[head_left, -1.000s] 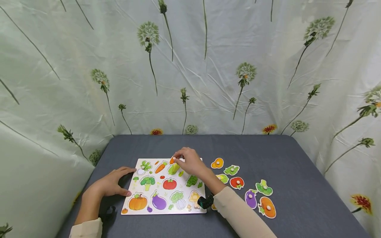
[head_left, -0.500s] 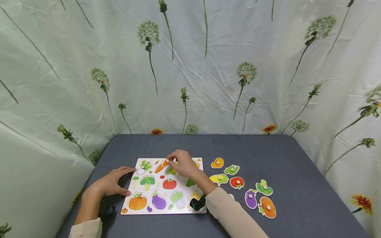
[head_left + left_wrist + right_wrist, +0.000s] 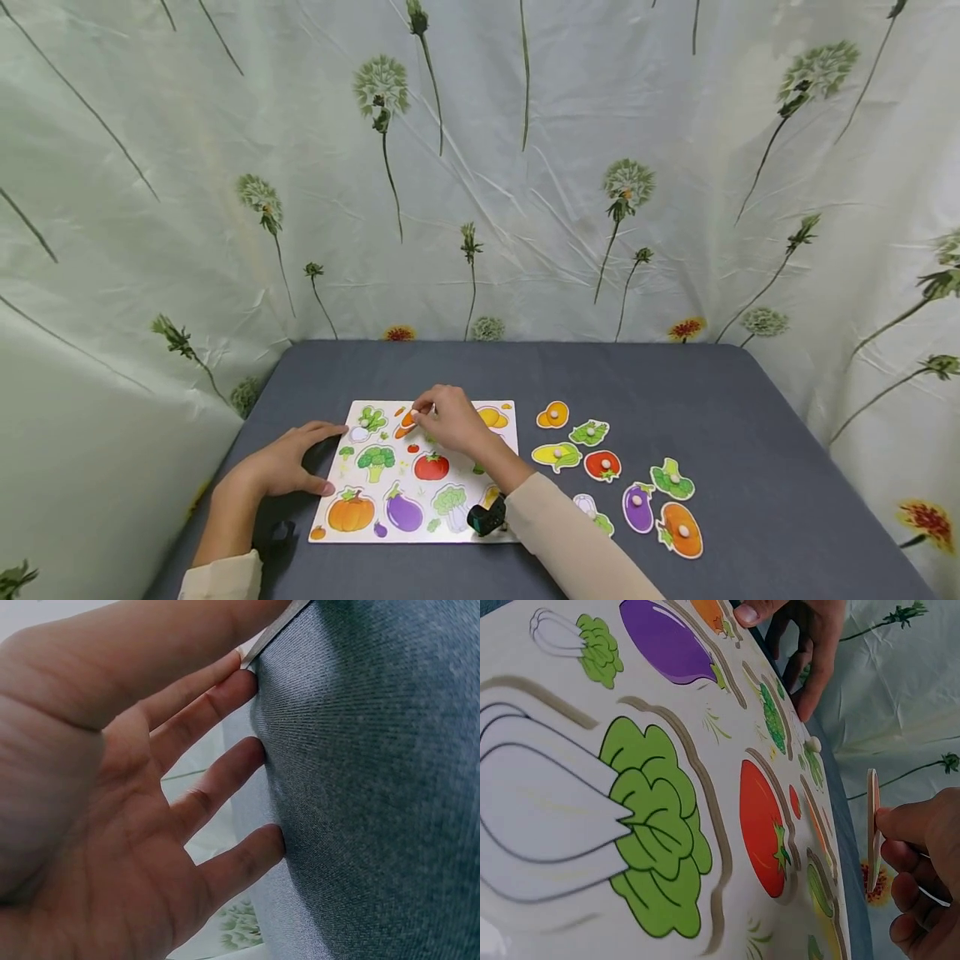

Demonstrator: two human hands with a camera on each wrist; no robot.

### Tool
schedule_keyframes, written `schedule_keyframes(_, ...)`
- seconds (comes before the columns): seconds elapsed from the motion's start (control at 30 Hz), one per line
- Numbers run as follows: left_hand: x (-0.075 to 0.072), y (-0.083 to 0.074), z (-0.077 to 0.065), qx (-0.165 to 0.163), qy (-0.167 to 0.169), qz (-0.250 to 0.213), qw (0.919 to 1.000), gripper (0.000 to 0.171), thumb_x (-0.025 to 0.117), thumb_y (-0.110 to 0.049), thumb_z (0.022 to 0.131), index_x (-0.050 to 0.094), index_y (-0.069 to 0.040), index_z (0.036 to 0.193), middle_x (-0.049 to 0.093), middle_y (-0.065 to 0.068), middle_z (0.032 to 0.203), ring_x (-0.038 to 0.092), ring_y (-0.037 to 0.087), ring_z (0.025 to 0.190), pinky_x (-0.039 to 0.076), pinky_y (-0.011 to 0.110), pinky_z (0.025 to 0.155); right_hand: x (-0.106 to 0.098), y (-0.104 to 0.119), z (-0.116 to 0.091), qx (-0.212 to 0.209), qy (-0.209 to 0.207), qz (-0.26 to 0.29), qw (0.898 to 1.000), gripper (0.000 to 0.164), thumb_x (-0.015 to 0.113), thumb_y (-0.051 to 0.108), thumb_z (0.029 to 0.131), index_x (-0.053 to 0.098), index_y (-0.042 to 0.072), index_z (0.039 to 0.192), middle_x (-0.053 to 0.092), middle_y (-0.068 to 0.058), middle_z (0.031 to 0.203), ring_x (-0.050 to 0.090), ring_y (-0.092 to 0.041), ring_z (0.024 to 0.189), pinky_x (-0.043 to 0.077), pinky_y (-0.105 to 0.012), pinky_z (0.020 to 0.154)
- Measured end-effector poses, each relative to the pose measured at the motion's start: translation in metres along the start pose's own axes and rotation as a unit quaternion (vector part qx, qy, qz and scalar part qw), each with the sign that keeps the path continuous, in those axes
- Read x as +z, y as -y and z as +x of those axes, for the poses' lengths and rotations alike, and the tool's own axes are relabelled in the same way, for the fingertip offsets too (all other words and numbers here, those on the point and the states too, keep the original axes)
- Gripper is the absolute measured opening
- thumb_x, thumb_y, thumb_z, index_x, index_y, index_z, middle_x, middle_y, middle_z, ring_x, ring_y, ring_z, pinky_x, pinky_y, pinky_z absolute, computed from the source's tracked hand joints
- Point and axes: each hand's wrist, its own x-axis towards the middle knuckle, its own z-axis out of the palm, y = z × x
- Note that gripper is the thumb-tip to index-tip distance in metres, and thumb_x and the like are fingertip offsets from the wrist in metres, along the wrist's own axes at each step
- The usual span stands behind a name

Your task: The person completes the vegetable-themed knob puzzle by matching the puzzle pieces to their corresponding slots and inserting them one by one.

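A white vegetable puzzle board [image 3: 431,537] lies on the dark grey table. My right hand [image 3: 456,423] is over its upper left part and pinches an orange carrot puzzle piece [image 3: 872,832] by thumb and fingertips. In the right wrist view this piece stands edge-on, above the board. Below it in the head view shows the printed carrot [image 3: 403,431], partly covered. My left hand [image 3: 279,463] rests at the board's left edge, fingers spread and thumb tip on the board. Its fingertips press on the grey cloth [image 3: 360,795] in the left wrist view.
A piece with a white knob [image 3: 813,744] sits in the board's upper left corner. Right of the board lie several knobbed pieces, among them corn [image 3: 551,453], tomato [image 3: 596,469], eggplant [image 3: 638,517], broccoli [image 3: 666,482] and pumpkin [image 3: 688,543]. A patterned curtain [image 3: 480,167] hangs behind the table.
My right hand has moved left along the board's upper part with the carrot piece, bringing it to the printed carrot. The left hand has stayed in place.
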Motion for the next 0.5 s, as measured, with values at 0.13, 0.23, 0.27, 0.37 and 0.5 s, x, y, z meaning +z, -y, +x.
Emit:
schedule_keyframes(0.13, 0.000, -0.002, 0.000, -0.003, -0.002, 0.004, 1.0000, 0.100, 0.094, -0.043, 0.068, 0.050, -0.015, 0.153, 0.039, 0.024, 0.158, 0.031, 0.056, 0.143, 0.031, 0.077, 0.106, 0.006, -0.001, 0.003, 0.004, 0.004, -0.004, 1.000, 0.012, 0.071, 0.021, 0.098, 0.080, 0.013, 0.102, 0.069, 0.004, 0.091, 0.056, -0.006, 0.083, 0.045, -0.020, 0.074)
schedule_keyframes(0.23, 0.000, -0.003, -0.001, 0.000, -0.002, 0.003, 1.0000, 0.099, 0.094, -0.042, 0.068, 0.050, -0.015, 0.153, 0.039, 0.023, 0.158, 0.030, 0.057, 0.143, 0.031, 0.077, 0.106, 0.011, -0.002, 0.004, 0.012, 0.010, 0.004, 1.000, 0.011, 0.071, 0.019, 0.098, 0.080, 0.013, 0.101, 0.068, 0.004, 0.090, 0.056, -0.006, 0.083, 0.046, -0.020, 0.073)
schedule_keyframes(0.27, 0.000, -0.003, -0.001, 0.001, -0.002, 0.003, 1.0000, 0.099, 0.094, -0.042, 0.068, 0.050, -0.015, 0.152, 0.040, 0.023, 0.158, 0.030, 0.057, 0.144, 0.031, 0.077, 0.106, 0.012, -0.002, 0.004, 0.015, 0.011, 0.007, 1.000, 0.011, 0.071, 0.019, 0.098, 0.080, 0.013, 0.100, 0.067, 0.004, 0.090, 0.055, -0.006, 0.082, 0.046, -0.020, 0.072)
schedule_keyframes(0.37, 0.000, -0.003, -0.001, 0.001, -0.002, 0.002, 1.0000, 0.098, 0.095, -0.041, 0.068, 0.051, -0.016, 0.152, 0.040, 0.022, 0.158, 0.030, 0.056, 0.144, 0.032, 0.077, 0.106, 0.016, -0.004, 0.003, 0.019, 0.012, 0.016, 1.000, 0.011, 0.071, 0.018, 0.097, 0.080, 0.012, 0.100, 0.066, 0.004, 0.089, 0.054, -0.005, 0.080, 0.046, -0.020, 0.071)
schedule_keyframes(0.5, 0.001, -0.003, 0.000, -0.004, -0.002, 0.003, 1.0000, 0.098, 0.095, -0.041, 0.068, 0.051, -0.017, 0.152, 0.040, 0.021, 0.158, 0.030, 0.055, 0.144, 0.032, 0.076, 0.106, 0.020, -0.007, 0.003, 0.023, 0.012, 0.018, 1.000, 0.011, 0.071, 0.017, 0.097, 0.080, 0.012, 0.101, 0.065, 0.005, 0.087, 0.053, -0.004, 0.078, 0.046, -0.019, 0.069)
